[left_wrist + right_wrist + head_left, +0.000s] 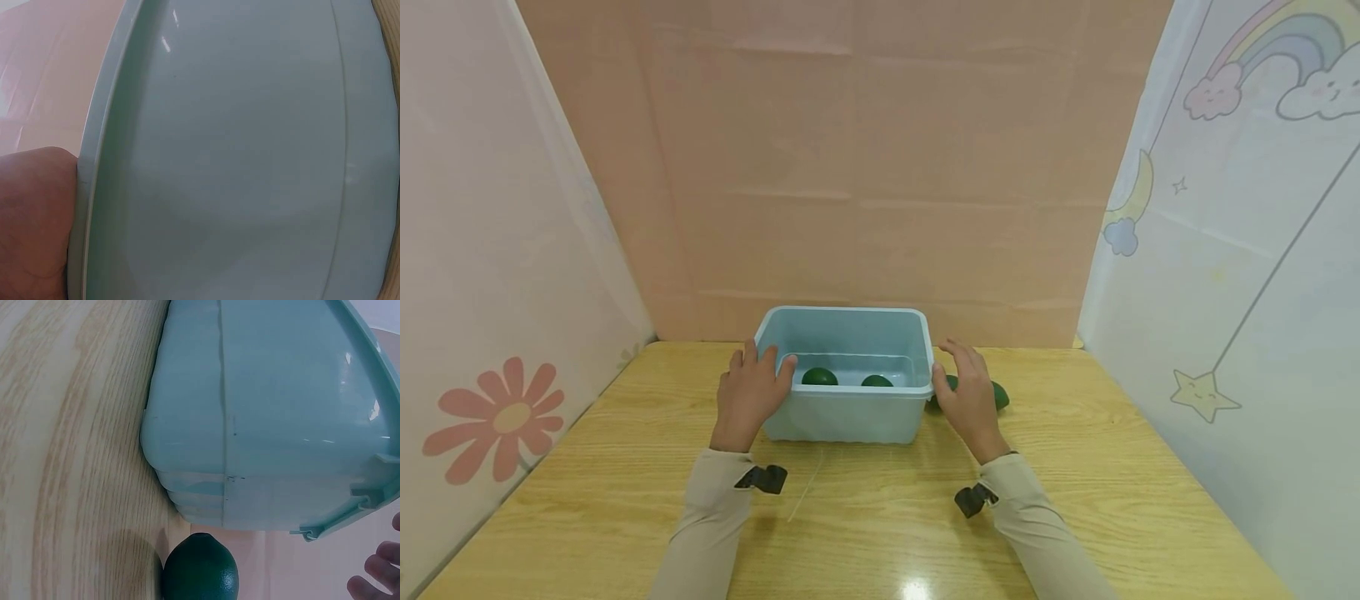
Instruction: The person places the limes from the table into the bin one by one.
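Note:
A pale blue plastic box (846,417) stands on the table before me. Two dark green, rounded fruits, one on the left (819,377) and one on the right (877,381), show inside it, partly hidden by its front wall. At the box's front left corner is my left hand (747,402), its fingers spread along the rim. My right hand (968,404) is at the right rim, thumb beside it and fingers loosely extended. Beyond that hand, outside the box, lies more green fruit (1002,397), partly covered by it. The right wrist view shows a smooth green fruit (201,569) with a blunt tip.
The wood-grain table (865,517) runs up to a peach-coloured backdrop (880,167). Printed white sheets stand on the left (490,250) and right (1247,275). A thin pale strand (806,492) lies in front of the box.

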`<state>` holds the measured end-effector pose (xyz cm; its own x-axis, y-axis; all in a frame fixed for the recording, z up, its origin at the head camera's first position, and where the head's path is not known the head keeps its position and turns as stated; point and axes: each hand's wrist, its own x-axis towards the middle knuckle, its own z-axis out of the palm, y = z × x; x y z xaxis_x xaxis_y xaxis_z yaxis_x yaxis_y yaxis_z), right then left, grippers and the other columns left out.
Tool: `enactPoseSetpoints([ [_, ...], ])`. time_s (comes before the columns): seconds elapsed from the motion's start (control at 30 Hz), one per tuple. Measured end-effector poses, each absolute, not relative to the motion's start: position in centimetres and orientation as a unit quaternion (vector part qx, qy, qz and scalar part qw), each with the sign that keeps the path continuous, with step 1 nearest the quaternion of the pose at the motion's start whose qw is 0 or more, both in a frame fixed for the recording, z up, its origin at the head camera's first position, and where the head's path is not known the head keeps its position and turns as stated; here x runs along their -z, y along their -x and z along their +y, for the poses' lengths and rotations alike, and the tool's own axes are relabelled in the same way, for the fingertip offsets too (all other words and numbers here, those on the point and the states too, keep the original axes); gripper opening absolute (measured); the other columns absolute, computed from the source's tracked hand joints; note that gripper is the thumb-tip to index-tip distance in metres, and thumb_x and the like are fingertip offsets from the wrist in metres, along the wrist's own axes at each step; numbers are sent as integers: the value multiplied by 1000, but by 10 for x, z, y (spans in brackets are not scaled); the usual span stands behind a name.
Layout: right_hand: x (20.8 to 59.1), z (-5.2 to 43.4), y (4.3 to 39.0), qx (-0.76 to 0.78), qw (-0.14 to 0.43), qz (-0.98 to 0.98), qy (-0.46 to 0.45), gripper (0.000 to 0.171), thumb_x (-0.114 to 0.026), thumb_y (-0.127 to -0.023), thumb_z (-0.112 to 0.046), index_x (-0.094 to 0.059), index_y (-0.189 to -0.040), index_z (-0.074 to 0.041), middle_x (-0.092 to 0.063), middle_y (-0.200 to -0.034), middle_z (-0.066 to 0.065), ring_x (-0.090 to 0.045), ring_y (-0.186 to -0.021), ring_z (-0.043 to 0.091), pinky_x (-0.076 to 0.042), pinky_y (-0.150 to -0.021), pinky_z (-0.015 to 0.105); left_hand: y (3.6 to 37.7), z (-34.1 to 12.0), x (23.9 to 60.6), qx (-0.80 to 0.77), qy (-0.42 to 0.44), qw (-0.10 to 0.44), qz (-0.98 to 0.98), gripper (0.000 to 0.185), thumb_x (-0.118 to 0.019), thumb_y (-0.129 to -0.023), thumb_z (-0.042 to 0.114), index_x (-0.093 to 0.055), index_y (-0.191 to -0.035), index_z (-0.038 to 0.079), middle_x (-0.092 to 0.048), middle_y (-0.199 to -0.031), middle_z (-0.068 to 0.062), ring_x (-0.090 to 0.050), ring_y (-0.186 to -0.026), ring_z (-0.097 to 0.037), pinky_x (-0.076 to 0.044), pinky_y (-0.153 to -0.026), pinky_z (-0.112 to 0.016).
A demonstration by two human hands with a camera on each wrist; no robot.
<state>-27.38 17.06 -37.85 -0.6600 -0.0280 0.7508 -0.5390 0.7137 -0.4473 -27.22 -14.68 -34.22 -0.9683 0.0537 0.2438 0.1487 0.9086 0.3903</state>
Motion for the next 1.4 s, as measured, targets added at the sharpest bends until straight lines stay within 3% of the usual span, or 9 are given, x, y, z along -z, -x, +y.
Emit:
enactPoseSetpoints([
  [1.4, 379, 175, 275, -335, 382, -849, -144, 30, -62, -96, -7, -64, -124, 3, -58, -133, 24, -51, -127, 41, -44, -103, 57, 271, -146, 342, 211, 54, 118, -969, 58, -36, -107, 39, -46, -145, -5, -24, -155, -38, -27, -138, -57, -35, -99, -72],
])
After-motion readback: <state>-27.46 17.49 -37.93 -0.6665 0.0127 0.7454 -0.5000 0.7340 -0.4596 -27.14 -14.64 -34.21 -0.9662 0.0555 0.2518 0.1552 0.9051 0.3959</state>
